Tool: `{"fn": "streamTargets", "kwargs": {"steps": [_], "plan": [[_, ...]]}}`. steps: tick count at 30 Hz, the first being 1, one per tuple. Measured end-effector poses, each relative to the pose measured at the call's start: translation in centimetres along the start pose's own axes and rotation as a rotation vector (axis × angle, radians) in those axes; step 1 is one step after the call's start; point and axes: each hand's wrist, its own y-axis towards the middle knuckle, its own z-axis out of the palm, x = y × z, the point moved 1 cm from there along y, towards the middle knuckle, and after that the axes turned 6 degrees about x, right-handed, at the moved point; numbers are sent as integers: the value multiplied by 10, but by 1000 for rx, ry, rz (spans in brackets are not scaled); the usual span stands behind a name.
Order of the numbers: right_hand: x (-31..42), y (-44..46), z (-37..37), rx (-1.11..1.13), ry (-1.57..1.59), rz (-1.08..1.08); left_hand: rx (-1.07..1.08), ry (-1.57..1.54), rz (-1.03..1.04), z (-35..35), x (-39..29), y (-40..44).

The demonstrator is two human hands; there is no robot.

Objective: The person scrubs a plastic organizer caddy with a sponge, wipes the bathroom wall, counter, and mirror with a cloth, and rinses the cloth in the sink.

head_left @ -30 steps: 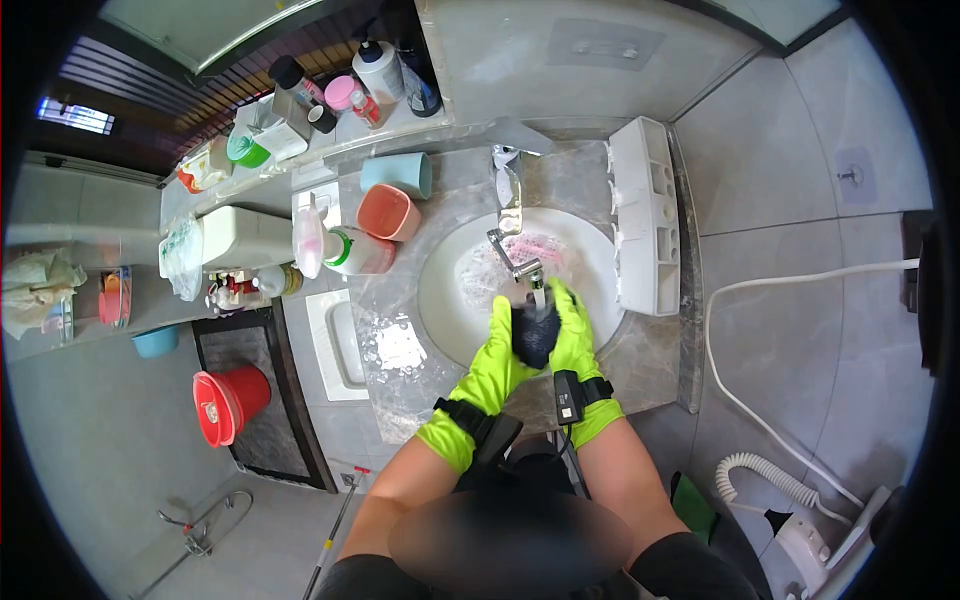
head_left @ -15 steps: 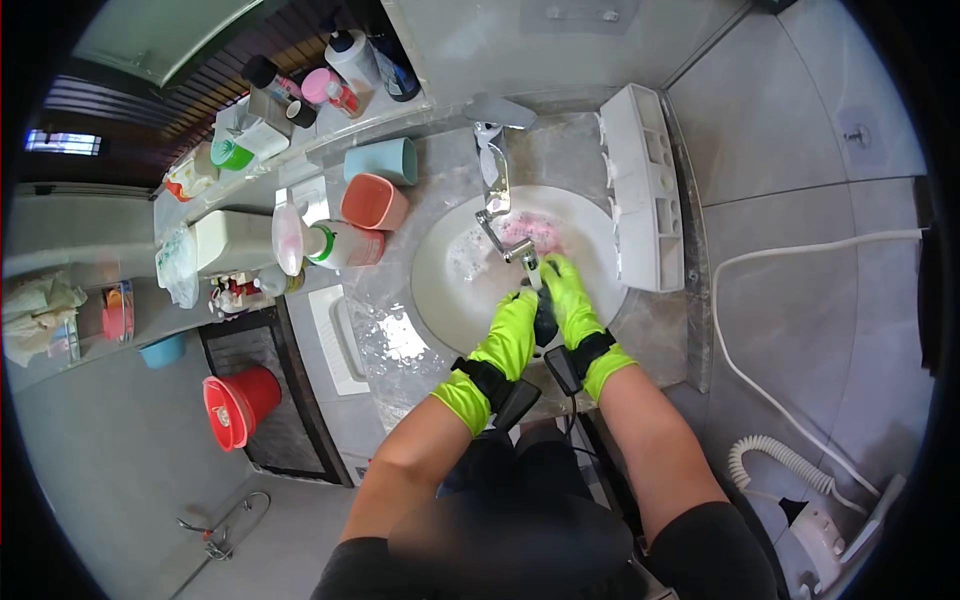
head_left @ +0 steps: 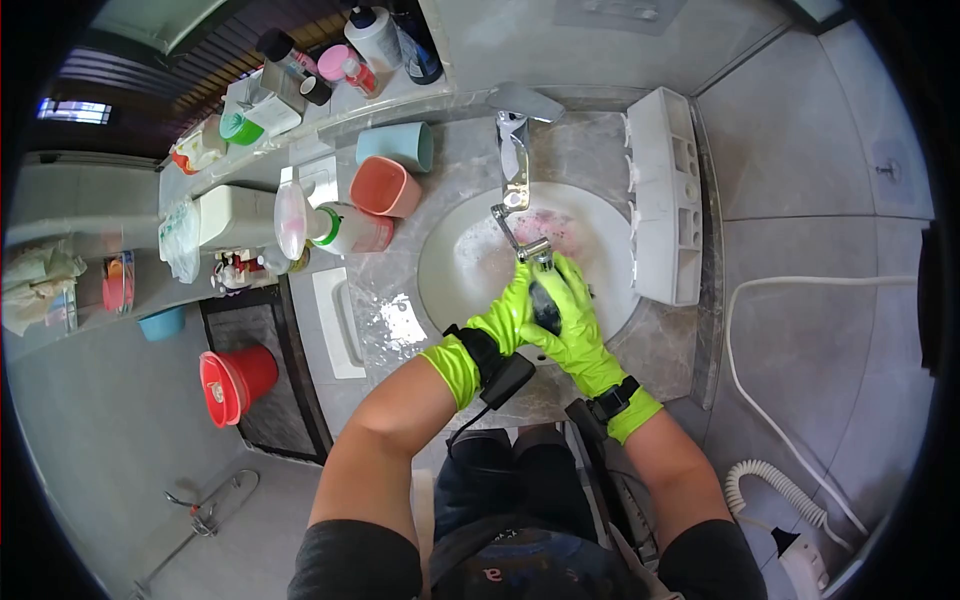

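Both my hands wear bright green rubber gloves and are over the front of the white sink, just below the faucet's swivel spout. My left hand is closed against the left side of a dark, rounded object. From the right, my right hand curls round the same object, thumb toward me. The object looks wet and smooth, but the gloves cover much of it and its kind is unclear. Behind the spout, pinkish foam lies in the basin. The chrome faucet rises at the back.
A white holder with compartments stands right of the sink. To the left are a coral cup, a light blue cup and a spray bottle. Red buckets are lower left; a white cord hangs at right.
My right hand has turned and now wraps the dark object's right side, its wrist lower and further right. The left hand has shifted slightly. The whole view has moved a little.
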Motion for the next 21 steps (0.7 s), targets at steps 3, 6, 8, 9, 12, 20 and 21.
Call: {"fn": "streamTargets", "kwargs": {"steps": [3,6,8,9,12,20,21], "plan": [[-12,-1,3,0,92,61,335,438,183,-61,24,41],[-38,-4,29,-59,31,131,246,-179,45,-41,31,33],[-31,1,34,-41,91,356,219,119,185,-61,39,48],[-29,5,35,-34,121,465,189,265,253,-71,42,55],[-47,11,49,23,276,673,-69,1040,415,-134,61,86],[-42,13,35,150,546,876,-395,1095,430,-84,12,-18],[-52,2,40,63,611,808,-407,1191,557,-81,0,-25]]}}
